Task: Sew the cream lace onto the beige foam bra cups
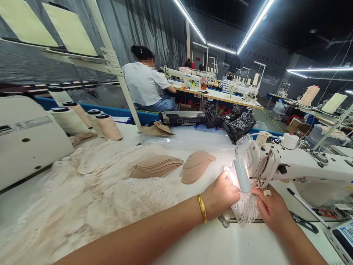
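My left hand (222, 195), with a gold bangle on its wrist, is closed on white lace fabric (245, 210) left of the needle area of a white sewing machine (275, 162). From the right, my right hand (271, 206) pinches the edge of the same lace close to the presser foot. A grey lamp (241, 175) on a bendy neck lights the spot and hides part of the fabric and the needle. A fringe of the lace hangs towards me between both hands.
Cream lace (91, 206) spreads over the table's left. Beige cup-shaped pads (157, 166) lie in stacks behind my left arm. Thread cones (107, 127) stand at the back left. Scissors (303, 222) and a white stick lie right of my right hand. A co-worker (149, 82) sits beyond.
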`<state>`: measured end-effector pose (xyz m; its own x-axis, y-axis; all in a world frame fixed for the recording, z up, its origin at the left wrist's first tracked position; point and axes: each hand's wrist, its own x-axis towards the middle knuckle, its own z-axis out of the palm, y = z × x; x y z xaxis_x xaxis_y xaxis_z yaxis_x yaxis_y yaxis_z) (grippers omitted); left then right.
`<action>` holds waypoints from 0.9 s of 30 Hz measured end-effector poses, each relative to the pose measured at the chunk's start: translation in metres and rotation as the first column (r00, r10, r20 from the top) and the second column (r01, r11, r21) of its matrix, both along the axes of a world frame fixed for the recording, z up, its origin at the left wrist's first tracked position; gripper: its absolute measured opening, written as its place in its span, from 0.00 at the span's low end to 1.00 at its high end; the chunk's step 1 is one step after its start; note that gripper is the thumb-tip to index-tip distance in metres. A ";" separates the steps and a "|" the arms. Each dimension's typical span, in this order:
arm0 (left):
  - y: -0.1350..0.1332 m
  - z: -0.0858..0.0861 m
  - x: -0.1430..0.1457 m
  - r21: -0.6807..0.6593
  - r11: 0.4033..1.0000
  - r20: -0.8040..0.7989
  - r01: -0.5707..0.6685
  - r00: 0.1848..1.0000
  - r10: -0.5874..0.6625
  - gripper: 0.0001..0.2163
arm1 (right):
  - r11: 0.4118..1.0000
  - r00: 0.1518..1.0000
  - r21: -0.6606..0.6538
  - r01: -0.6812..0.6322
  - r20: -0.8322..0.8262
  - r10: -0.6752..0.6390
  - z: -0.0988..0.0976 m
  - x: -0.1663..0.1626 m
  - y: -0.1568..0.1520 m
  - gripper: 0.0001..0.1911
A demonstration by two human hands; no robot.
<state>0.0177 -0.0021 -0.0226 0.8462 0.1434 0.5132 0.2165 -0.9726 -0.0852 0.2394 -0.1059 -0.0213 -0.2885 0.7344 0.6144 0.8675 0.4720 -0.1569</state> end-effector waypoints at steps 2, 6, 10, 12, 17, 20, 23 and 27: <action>0.000 -0.002 0.002 0.035 0.999 -0.015 -0.034 0.999 0.034 0.08 | 1.000 1.000 0.001 0.020 -0.005 -0.020 -0.002 0.000 0.001 0.21; -0.001 0.000 0.004 0.054 0.998 -0.045 -0.034 0.998 0.037 0.07 | 1.000 0.999 -0.011 0.029 -0.029 -0.029 -0.001 -0.001 0.001 0.19; -0.004 0.009 -0.001 -0.024 0.999 -0.082 -0.022 0.996 0.020 0.07 | 1.000 0.999 -0.001 -0.019 -0.026 0.019 0.003 -0.002 0.000 0.20; -0.005 0.015 -0.006 -0.086 0.996 -0.119 -0.027 0.993 0.016 0.06 | 0.999 0.999 0.004 -0.040 -0.017 0.040 0.003 -0.001 -0.001 0.20; -0.011 0.028 -0.019 -0.180 0.979 -0.205 -0.097 0.977 0.059 0.08 | 0.991 0.991 -0.016 -0.130 -0.003 0.130 0.004 -0.010 -0.007 0.20; -0.018 0.033 -0.019 -0.233 0.948 -0.237 -0.218 0.958 0.162 0.16 | 0.975 0.975 -0.073 -0.209 0.060 0.214 0.007 -0.021 -0.012 0.20; -0.024 0.036 -0.018 -0.298 0.936 -0.280 -0.185 0.955 0.099 0.14 | 0.979 0.974 -0.101 -0.178 0.127 0.190 0.005 -0.028 -0.011 0.24; -0.027 0.034 -0.019 -0.273 0.959 -0.303 -0.078 0.953 -0.009 0.05 | 0.999 0.976 -0.053 0.006 0.217 0.005 -0.009 -0.023 -0.003 0.15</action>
<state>-0.0009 -0.0292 0.0114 0.9457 0.2755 0.1724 0.2569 -0.9586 0.1225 0.2164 -0.1089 -0.0303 -0.4104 0.7645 0.4971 0.8839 0.4675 0.0107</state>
